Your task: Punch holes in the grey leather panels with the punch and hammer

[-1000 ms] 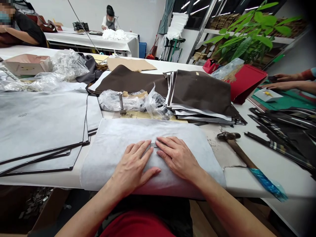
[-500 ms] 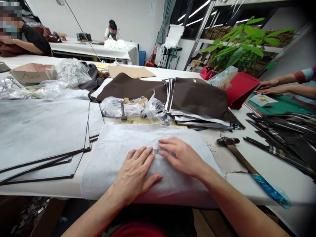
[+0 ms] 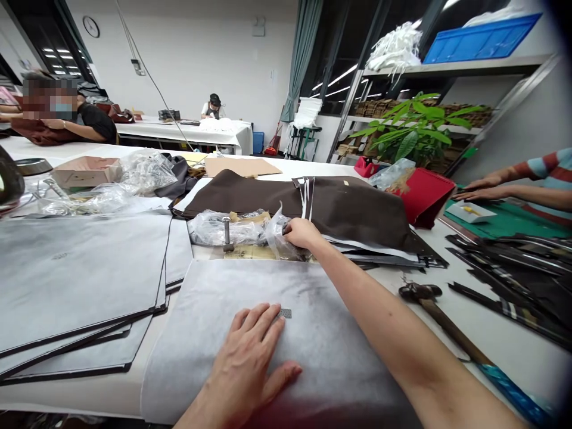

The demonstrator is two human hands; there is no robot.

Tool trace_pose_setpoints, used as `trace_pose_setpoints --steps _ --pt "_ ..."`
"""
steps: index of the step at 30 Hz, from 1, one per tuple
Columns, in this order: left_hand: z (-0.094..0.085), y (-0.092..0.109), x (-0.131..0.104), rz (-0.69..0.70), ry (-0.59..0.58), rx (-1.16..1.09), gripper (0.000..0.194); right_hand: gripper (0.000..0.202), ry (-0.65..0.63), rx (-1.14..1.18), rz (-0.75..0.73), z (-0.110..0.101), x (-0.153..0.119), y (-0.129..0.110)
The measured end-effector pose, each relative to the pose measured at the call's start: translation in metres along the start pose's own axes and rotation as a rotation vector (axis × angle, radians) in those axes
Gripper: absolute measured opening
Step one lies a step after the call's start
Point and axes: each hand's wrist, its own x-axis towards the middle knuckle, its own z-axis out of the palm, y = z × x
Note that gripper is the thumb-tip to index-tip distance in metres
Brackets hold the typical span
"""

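Observation:
A pale grey sheet [image 3: 187, 339] lies before me at the table edge. My left hand [image 3: 250, 351] rests flat on it, fingers extended and thumb apart. Its fingertips touch a small grey perforated metal plate [image 3: 285, 313] and partly cover it. My right hand [image 3: 302, 233] reaches forward to a clear plastic bag [image 3: 277, 235], with its fingers curled at the bag's right part. Whatever lies between those fingertips is hidden. Left of that hand, a metal punch-like tool [image 3: 227, 232] stands upright by the crumpled plastic.
Grey panels with black edges [image 3: 89, 268] are stacked at left, brown sheets [image 3: 361, 208] behind my right hand. A hammer [image 3: 447, 328] with a blue-wrapped grip lies at right near black strips [image 3: 527, 268]. A co-worker's hands [image 3: 485, 187] are over a green mat [image 3: 513, 223].
My right hand has left the sheet beside the metal plate and reached forward to the plastic bag. The left hand stays on the sheet. The view has tilted up.

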Motion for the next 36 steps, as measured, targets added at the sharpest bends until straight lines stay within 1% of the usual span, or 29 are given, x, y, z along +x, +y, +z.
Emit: trace_pose_setpoints --steps 2,6,12,16,19,21,23,25,27,28,30,32,33,34,36 --pt "0.0 0.0 0.0 0.001 0.001 -0.004 0.053 0.019 0.034 0.127 0.007 0.002 -0.004 0.009" --pt "-0.001 0.0 0.001 -0.004 -0.004 -0.008 0.052 0.023 0.074 0.44 0.049 0.002 -0.011 0.023" --pt "-0.003 0.0 0.0 0.003 0.008 -0.015 0.052 0.019 0.131 0.834 0.095 0.001 -0.02 0.028" --pt "-0.004 0.0 -0.001 0.008 0.011 -0.012 0.052 0.018 0.129 0.992 0.12 -0.002 -0.024 0.029" --pt "-0.003 0.0 -0.001 0.008 0.011 -0.009 0.053 0.02 0.138 1.034 0.097 -0.008 -0.033 0.03" --pt "-0.002 -0.001 0.0 0.007 0.007 -0.01 0.052 0.023 0.14 1.039 0.06 -0.013 -0.046 0.029" --pt "-0.002 -0.001 0.0 0.012 0.001 -0.011 0.052 0.025 0.113 1.034 0.011 -0.015 -0.066 0.027" --pt "-0.003 0.0 0.0 0.016 -0.005 -0.009 0.053 0.027 0.053 1.026 -0.036 -0.014 -0.092 0.025" --pt "-0.004 0.001 0.0 0.013 -0.012 -0.004 0.054 0.025 -0.034 0.956 -0.125 -0.01 -0.121 0.022" --pt "-0.005 0.001 0.0 0.011 -0.014 -0.002 0.054 0.022 -0.081 0.879 -0.202 -0.008 -0.135 0.021" --pt "-0.006 0.002 0.001 0.013 -0.019 0.002 0.055 0.015 -0.173 0.628 -0.416 -0.004 -0.157 0.019" --pt "-0.006 0.001 0.001 0.025 -0.02 0.004 0.056 0.019 -0.221 0.354 -0.6 0.001 -0.171 0.017" --pt "-0.005 0.001 0.001 0.031 -0.017 0.004 0.056 0.022 -0.213 0.256 -0.649 0.004 -0.176 0.016" --pt "-0.004 0.0 0.001 0.035 -0.011 0.005 0.057 0.024 -0.182 0.198 -0.664 0.008 -0.18 0.016" --pt "-0.002 -0.001 0.0 0.035 0.005 0.006 0.058 0.024 -0.067 0.175 -0.625 0.017 -0.187 0.017"
